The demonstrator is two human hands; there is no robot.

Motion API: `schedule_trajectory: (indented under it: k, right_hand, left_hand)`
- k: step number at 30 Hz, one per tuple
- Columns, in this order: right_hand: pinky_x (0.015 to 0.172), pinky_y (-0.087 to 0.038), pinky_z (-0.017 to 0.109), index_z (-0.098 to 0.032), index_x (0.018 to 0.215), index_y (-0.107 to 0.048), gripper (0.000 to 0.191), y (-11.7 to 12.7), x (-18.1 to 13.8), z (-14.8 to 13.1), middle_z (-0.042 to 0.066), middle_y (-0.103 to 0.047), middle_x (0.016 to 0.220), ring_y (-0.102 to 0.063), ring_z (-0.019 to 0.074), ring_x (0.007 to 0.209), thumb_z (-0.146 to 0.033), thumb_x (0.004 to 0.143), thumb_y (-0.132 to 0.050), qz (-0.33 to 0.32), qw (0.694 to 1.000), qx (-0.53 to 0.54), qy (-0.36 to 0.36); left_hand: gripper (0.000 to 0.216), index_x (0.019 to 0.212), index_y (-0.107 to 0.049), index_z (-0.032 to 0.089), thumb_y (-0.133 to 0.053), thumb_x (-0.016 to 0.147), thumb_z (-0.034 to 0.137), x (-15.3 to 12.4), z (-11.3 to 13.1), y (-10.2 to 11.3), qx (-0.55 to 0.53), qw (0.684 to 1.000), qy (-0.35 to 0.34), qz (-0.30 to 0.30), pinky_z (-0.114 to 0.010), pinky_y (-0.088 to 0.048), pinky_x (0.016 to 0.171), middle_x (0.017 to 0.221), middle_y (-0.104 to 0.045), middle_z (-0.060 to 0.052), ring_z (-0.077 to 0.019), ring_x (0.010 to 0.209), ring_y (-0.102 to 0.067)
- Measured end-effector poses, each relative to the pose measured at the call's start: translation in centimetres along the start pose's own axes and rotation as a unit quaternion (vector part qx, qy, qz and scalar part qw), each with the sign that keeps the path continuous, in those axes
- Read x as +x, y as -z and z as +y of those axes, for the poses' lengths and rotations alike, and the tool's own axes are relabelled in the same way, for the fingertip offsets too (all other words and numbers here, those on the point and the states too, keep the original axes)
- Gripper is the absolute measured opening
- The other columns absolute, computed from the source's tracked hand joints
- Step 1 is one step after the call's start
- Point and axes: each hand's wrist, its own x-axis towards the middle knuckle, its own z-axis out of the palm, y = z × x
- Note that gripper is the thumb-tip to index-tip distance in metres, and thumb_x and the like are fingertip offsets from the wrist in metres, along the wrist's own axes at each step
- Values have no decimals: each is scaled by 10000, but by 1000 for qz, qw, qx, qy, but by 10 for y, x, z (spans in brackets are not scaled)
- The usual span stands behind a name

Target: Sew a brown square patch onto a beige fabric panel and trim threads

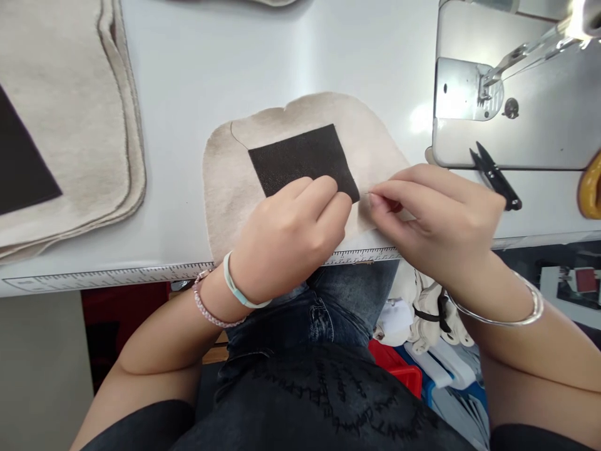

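A beige fabric piece (225, 194) with rounded corners lies on the table, with a dark square patch (300, 153) on it. My left hand (300, 228) is closed over the patch's lower edge, its fingers curled down onto the fabric and the fingertips hidden. Beside the patch's lower right corner, my right hand (432, 210) pinches a short, thin thread (367, 193) between thumb and forefinger. Another loose thread (238, 138) trails from the patch's upper left corner across the fabric.
On the left lies a stack of similar fabric pieces (70, 125). A sewing machine (469, 94) stands at the right, with black thread snips (495, 175) by its bed. Printed along the front edge is a measuring tape (154, 273). An orange-yellow object (590, 188) shows at far right.
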Motion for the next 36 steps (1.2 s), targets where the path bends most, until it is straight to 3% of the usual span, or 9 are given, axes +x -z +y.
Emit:
schedule_trajectory:
  k: [10,16,19,24,30,33,36]
  right_hand:
    - [549,-397,276,-179,762,-648,282,-4,11,8,28,-650,764,-571,137,664,-194,964,-453,-107,993,-29,30]
    - [472,-248,305,-190,644,-545,309,0,22,-1,3,-504,588,-397,123,528,-84,911,-428,-117,984,-83,101]
    - [478,-238,302,-194,657,-529,305,-2,25,0,-9,-456,568,-366,118,526,-75,911,-410,-150,982,-75,83]
    - [511,-308,284,-166,737,-615,233,-7,10,7,16,-569,681,-439,122,568,-144,914,-465,-107,991,-72,35]
    - [571,-421,236,-154,786,-642,229,2,-7,5,18,-619,738,-545,107,649,-167,945,-478,-68,997,47,-10]
    - [538,-409,240,-160,816,-647,231,3,-2,7,11,-617,758,-559,112,663,-187,957,-466,-59,997,50,1]
    - [489,-365,271,-164,804,-646,276,-1,5,12,21,-614,774,-553,125,631,-181,966,-424,-89,995,15,41]
  left_hand:
    - [167,753,-572,189,-506,872,94,-2,4,7,13,1000,12,3,-306,-439,588,715,-597,-32,-171,705,-578]
    - [137,767,-574,181,-537,862,90,-1,4,5,5,1000,15,4,-307,-445,587,739,-620,-39,-167,688,-555]
    - [129,780,-575,182,-538,869,95,-2,4,5,5,1000,13,8,-309,-446,589,756,-628,-45,-167,683,-544]
    - [103,824,-579,187,-549,869,100,-4,3,6,10,1000,5,-7,-310,-467,622,807,-640,-44,-175,724,-559]
    - [74,826,-585,144,-582,845,73,-7,4,10,-5,1000,-17,-23,-320,-479,642,799,-640,-73,-180,716,-556]
    - [65,825,-586,130,-590,835,65,-8,3,11,-23,999,-26,-15,-316,-477,637,793,-638,-78,-176,706,-543]
    - [68,820,-589,122,-602,822,55,-9,3,11,-29,999,-19,-8,-306,-469,632,795,-638,-78,-170,706,-535]
